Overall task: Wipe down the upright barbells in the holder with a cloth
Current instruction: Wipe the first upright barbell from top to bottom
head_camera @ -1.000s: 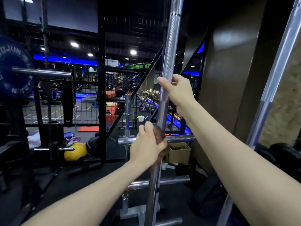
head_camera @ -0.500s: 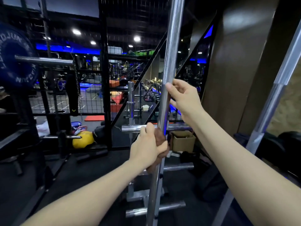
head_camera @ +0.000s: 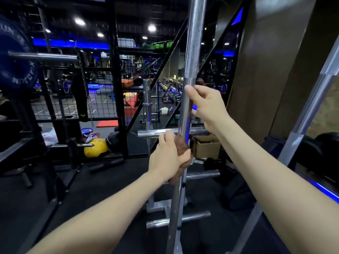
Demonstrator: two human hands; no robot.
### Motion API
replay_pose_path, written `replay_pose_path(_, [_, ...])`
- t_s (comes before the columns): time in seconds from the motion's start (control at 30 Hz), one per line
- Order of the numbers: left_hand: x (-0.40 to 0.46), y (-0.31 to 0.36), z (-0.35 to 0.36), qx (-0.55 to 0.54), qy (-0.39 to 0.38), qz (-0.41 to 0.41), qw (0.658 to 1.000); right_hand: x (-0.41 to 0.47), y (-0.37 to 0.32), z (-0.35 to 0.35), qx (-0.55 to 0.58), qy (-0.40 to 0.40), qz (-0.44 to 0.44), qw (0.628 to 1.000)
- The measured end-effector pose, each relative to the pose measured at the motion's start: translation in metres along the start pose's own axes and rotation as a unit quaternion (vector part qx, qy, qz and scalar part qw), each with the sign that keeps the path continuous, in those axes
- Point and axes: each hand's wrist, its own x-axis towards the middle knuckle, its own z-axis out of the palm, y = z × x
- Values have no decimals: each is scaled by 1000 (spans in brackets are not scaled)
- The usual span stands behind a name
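Steel barbell (head_camera: pixel 185 110), heavy, rigid, slick below knurling: right hand (head_camera: pixel 208 107) is gripping it, steadying; left hand (head_camera: pixel 169 158) is clenching soft brown cloth (head_camera: pixel 181 149) around shaft.

The only lettering I can find is on the blue weight plate (head_camera: pixel 17 70) at my far left — white capitals curving round its rim. It sits at the frame's edge, warped and partly cut off, so I make out stray letters only — no whole word I can read for certain.
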Motion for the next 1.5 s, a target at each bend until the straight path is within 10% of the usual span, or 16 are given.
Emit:
replay_pose_path(0.4, [22,40,-47,-61,146,46,986,-6,-1,5,-8,1,-44,999])
replay_pose_path(0.9, [-35,-24,37,12,-9,-37,999,-9,-8,0,0,-7,-1,1000])
replay_pose_path(1.23, [13,43,-24,-59,149,20,987,-11,-3,-1,-46,23,-32,998])
replay_pose_path(1.5, [-23,-8,35,-11,46,-3,999,-13,-6,-5,-46,19,-24,998])
